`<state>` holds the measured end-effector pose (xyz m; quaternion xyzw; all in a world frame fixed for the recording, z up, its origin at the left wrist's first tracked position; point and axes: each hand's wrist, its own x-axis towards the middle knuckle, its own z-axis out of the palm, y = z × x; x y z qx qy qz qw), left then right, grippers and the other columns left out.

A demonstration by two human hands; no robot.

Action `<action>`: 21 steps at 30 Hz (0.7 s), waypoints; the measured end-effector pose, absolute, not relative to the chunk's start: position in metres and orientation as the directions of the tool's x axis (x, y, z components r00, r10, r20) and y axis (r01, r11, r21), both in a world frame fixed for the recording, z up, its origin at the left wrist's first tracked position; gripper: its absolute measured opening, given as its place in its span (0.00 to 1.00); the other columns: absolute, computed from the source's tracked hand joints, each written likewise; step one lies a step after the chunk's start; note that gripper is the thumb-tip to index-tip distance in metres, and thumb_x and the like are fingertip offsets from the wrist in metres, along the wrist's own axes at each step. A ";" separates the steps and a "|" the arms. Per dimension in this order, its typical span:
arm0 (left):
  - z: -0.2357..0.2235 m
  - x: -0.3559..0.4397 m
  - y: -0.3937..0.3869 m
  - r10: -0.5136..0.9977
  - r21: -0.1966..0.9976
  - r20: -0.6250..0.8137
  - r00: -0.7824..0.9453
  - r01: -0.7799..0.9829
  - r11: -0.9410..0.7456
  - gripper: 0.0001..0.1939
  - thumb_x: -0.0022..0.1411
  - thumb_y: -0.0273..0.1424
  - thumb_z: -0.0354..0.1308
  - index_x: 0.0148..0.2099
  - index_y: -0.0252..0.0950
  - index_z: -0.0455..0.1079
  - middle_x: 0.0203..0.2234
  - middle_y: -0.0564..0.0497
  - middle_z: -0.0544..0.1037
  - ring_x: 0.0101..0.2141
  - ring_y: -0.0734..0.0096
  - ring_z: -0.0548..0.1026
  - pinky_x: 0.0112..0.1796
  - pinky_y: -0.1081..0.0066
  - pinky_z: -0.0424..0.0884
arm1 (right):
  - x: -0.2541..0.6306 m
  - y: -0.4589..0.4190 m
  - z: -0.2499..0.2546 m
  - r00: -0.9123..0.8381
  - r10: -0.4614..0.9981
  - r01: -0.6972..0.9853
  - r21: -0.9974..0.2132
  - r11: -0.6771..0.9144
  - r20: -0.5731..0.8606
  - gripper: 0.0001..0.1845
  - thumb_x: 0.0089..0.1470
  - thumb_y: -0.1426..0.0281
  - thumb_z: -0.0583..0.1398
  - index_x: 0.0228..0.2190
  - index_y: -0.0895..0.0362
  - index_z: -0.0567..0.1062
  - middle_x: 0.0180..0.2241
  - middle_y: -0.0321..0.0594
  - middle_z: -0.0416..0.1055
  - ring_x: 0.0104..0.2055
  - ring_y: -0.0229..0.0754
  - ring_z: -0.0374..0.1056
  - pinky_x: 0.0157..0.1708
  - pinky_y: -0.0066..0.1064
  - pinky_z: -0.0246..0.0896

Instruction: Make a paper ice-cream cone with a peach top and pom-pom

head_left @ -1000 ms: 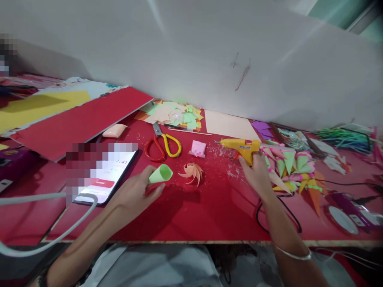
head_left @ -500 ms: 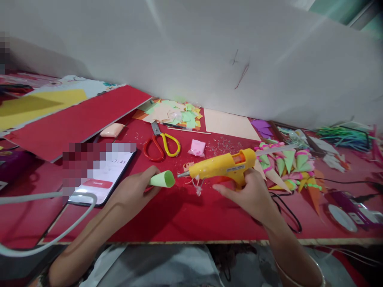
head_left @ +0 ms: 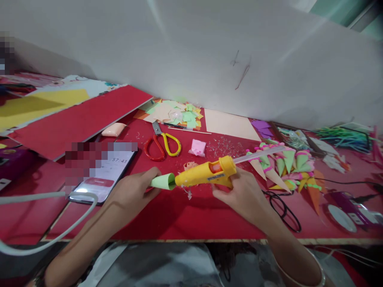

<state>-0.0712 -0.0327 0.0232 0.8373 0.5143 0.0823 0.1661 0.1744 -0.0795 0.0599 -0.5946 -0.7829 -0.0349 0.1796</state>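
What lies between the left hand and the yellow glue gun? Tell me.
In the head view, a green paper cone: the left hand holds it, open end toward the glue gun.

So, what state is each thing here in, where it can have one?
Paper cone: rolled, wide end open
Glue gun: front end at cone's mouth
Glue stick: protruding from gun's back
Left grip: closed on cone
Right grip: closed on gun
Phone: screen lit
Scissors: blades seem shut
Pink packet: sealing unclear
Trimmed cones: heaped together
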 end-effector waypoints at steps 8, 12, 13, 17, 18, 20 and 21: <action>0.023 -0.071 -0.033 0.866 0.380 -0.061 0.497 0.814 -0.440 0.05 0.55 0.32 0.44 0.31 0.38 0.59 0.19 0.53 0.70 0.21 0.70 0.68 0.21 0.75 0.53 | 0.174 -0.082 0.063 -0.215 0.906 0.958 -0.103 0.269 0.366 0.06 0.44 0.71 0.54 0.28 0.58 0.69 0.19 0.35 0.66 0.21 0.39 0.62 0.20 0.27 0.50; 0.023 -0.071 -0.032 0.876 0.374 -0.068 0.477 0.826 -0.421 0.06 0.54 0.33 0.45 0.32 0.37 0.61 0.19 0.53 0.71 0.20 0.70 0.68 0.20 0.75 0.52 | 0.174 -0.083 0.058 -0.232 0.864 0.949 -0.090 0.302 0.447 0.07 0.44 0.73 0.54 0.30 0.56 0.68 0.20 0.35 0.67 0.21 0.38 0.62 0.20 0.27 0.51; 0.022 -0.071 -0.032 0.878 0.380 -0.061 0.475 0.824 -0.420 0.06 0.54 0.33 0.45 0.33 0.37 0.61 0.19 0.53 0.71 0.20 0.70 0.68 0.20 0.75 0.52 | 0.175 -0.083 0.057 -0.229 0.848 0.947 -0.091 0.307 0.478 0.06 0.45 0.72 0.54 0.30 0.56 0.67 0.22 0.35 0.67 0.22 0.38 0.63 0.21 0.27 0.53; 0.016 -0.074 -0.032 0.874 0.455 -0.024 0.486 0.783 -0.423 0.08 0.54 0.33 0.45 0.35 0.37 0.63 0.20 0.52 0.71 0.20 0.70 0.68 0.20 0.74 0.53 | 0.179 -0.081 0.054 -0.116 0.799 0.971 -0.102 0.217 0.590 0.04 0.45 0.68 0.56 0.28 0.55 0.67 0.24 0.38 0.69 0.25 0.40 0.65 0.25 0.30 0.57; 0.015 -0.075 -0.032 0.876 0.460 -0.016 0.482 0.781 -0.422 0.08 0.54 0.33 0.45 0.35 0.38 0.62 0.19 0.52 0.71 0.19 0.69 0.68 0.20 0.74 0.54 | 0.181 -0.080 0.054 -0.080 0.794 0.977 -0.109 0.181 0.602 0.05 0.45 0.67 0.56 0.27 0.55 0.68 0.23 0.38 0.68 0.25 0.41 0.65 0.24 0.30 0.57; 0.016 -0.078 -0.033 0.883 0.432 -0.003 0.470 0.797 -0.423 0.06 0.55 0.33 0.46 0.34 0.39 0.61 0.19 0.53 0.70 0.19 0.69 0.67 0.20 0.73 0.54 | 0.187 -0.078 0.055 -0.020 0.809 0.984 -0.133 0.121 0.588 0.08 0.44 0.64 0.57 0.25 0.56 0.68 0.20 0.38 0.67 0.23 0.42 0.64 0.23 0.30 0.57; 0.018 -0.079 -0.032 0.888 0.403 0.010 0.460 0.811 -0.424 0.05 0.55 0.33 0.46 0.33 0.39 0.61 0.19 0.53 0.70 0.19 0.68 0.67 0.20 0.73 0.54 | 0.190 -0.076 0.055 0.004 0.825 0.984 -0.148 0.097 0.565 0.09 0.44 0.63 0.58 0.25 0.56 0.69 0.19 0.38 0.67 0.23 0.42 0.64 0.22 0.30 0.56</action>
